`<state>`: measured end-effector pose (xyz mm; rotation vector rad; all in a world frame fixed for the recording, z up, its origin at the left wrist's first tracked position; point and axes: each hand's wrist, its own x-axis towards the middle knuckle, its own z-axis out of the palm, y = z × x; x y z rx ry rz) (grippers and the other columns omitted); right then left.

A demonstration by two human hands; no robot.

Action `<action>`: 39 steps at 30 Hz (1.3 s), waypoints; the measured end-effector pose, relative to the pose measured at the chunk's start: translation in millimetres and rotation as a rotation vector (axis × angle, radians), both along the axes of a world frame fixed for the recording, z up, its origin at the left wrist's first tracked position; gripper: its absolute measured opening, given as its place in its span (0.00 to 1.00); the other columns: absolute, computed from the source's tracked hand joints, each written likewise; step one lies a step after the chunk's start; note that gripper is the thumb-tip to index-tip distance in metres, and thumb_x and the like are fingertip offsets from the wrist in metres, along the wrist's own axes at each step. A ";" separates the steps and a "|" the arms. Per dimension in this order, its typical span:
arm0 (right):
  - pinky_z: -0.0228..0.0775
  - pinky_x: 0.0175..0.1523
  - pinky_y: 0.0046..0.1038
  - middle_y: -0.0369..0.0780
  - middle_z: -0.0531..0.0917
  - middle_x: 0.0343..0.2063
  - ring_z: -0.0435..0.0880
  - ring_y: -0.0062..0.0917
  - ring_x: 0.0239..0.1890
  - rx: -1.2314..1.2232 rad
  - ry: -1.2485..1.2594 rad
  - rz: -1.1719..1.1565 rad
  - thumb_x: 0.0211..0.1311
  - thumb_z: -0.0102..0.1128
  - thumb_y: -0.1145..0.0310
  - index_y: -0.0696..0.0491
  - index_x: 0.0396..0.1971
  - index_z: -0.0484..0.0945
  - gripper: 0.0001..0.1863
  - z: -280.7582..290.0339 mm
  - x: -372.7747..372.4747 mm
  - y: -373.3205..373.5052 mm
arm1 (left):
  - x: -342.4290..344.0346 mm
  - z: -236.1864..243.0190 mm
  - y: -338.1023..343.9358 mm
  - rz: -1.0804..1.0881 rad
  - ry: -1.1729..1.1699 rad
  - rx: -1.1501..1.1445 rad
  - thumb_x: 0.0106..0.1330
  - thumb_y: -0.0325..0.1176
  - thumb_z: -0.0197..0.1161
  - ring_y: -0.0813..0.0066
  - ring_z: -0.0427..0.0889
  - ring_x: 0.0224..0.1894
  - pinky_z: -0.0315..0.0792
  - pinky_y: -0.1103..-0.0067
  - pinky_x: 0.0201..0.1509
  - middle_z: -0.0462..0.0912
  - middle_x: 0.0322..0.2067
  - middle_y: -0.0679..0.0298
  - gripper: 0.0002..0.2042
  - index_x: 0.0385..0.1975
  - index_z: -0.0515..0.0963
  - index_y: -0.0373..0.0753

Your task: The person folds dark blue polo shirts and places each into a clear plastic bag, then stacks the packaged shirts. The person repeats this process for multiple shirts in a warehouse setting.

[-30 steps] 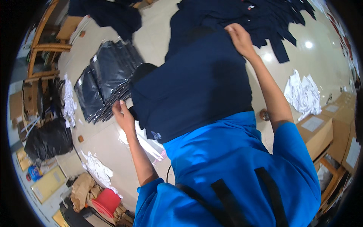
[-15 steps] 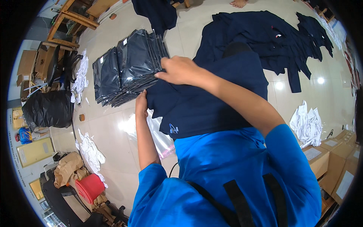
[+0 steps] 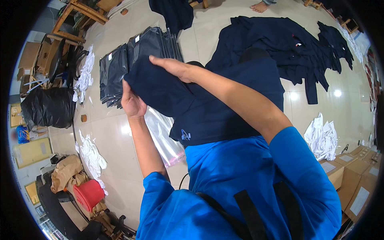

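A folded navy shirt (image 3: 224,106) with a small blue emblem lies across my lap. Its far-left part is lifted and turned up between my hands. My left hand (image 3: 134,103) is closed on the left edge of this cloth, thumb upward, palm partly showing. Along the upper edge my right hand (image 3: 174,69) holds the shirt, its other fingers partly hidden by the cloth. Just beyond, stacks of folded dark garments in clear plastic bags (image 3: 113,72) are partly covered by the raised cloth. Clear plastic bags (image 3: 164,136) lie on the floor below my left hand.
More navy shirts (image 3: 264,36) are heaped at the far right. White cloths (image 3: 322,138) lie on the right, near cardboard boxes (image 3: 356,180). On the left are a black plastic bag (image 3: 48,108), white cloth scraps (image 3: 92,154) and a red bucket (image 3: 89,195). A bare foot (image 3: 260,7) shows at the top.
Both hands have moved left with the shirt's far-left part, which is now lifted and covers some of the bagged stack. My left hand has risen beside it.
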<state>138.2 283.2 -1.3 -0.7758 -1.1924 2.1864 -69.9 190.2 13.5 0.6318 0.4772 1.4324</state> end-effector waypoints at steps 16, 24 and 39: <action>0.78 0.58 0.31 0.48 0.87 0.47 0.86 0.28 0.49 0.552 0.195 -0.444 0.76 0.60 0.70 0.65 0.55 0.78 0.16 91.5 48.3 -69.7 | 25.6 80.8 -67.8 0.146 0.722 -0.104 0.86 0.46 0.50 0.66 0.78 0.68 0.72 0.68 0.73 0.76 0.69 0.57 0.26 0.74 0.67 0.33; 0.80 0.40 0.23 0.43 0.83 0.41 0.85 0.20 0.40 0.344 -0.325 -0.331 0.72 0.67 0.75 0.66 0.63 0.65 0.27 9.6 121.3 -213.0 | 57.5 -6.6 -188.9 -0.113 0.928 -0.472 0.83 0.35 0.58 0.83 0.83 0.45 0.76 0.81 0.54 0.88 0.44 0.63 0.12 0.54 0.76 0.32; 0.81 0.35 0.34 0.50 0.88 0.25 0.90 0.39 0.28 0.675 -0.696 -0.287 0.64 0.74 0.69 0.70 0.58 0.69 0.30 45.8 158.3 -173.5 | 35.2 -3.3 -162.6 -0.096 1.177 -0.372 0.75 0.37 0.70 0.89 0.69 0.33 0.64 0.85 0.37 0.74 0.30 0.76 0.13 0.45 0.80 0.33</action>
